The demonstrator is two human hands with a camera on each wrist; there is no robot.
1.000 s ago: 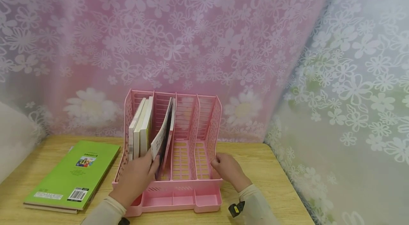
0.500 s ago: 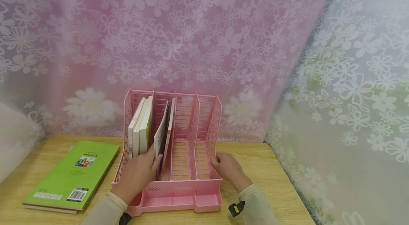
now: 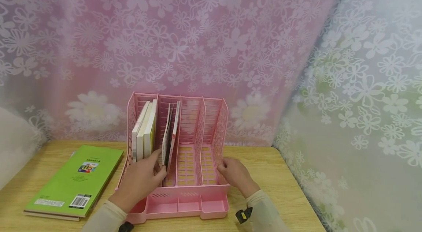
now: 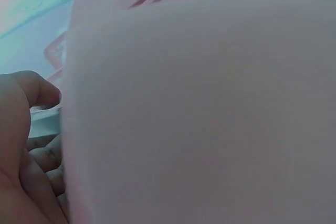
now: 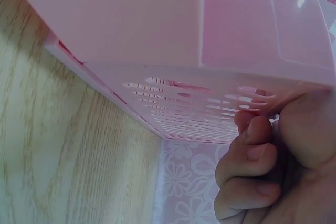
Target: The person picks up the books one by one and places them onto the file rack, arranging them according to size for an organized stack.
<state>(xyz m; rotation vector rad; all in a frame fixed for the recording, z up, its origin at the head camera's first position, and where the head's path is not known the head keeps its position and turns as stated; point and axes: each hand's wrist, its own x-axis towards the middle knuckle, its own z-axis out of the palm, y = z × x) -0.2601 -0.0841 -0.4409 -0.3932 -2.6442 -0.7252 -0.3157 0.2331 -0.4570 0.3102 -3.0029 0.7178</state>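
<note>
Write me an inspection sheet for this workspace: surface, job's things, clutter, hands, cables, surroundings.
Surface: wood-grain table under the rack.
Job's things: pink rack with four slots; thick books in the leftmost, thin books in the next; no books in the right two.
Clutter: green book flat atop another, left of the rack.
Left hand: at the thin books' near edges; grip unclear.
Right hand: holds the rack's right wall.
Cables: nothing seen.
Surroundings: pink floral backdrop behind, pale floral one at right.

Pink floral curtain (image 3: pixel 211 41) behind wooden table (image 3: pixel 277 173); whitish floral curtain (image 3: pixel 372 107) right.
</note>
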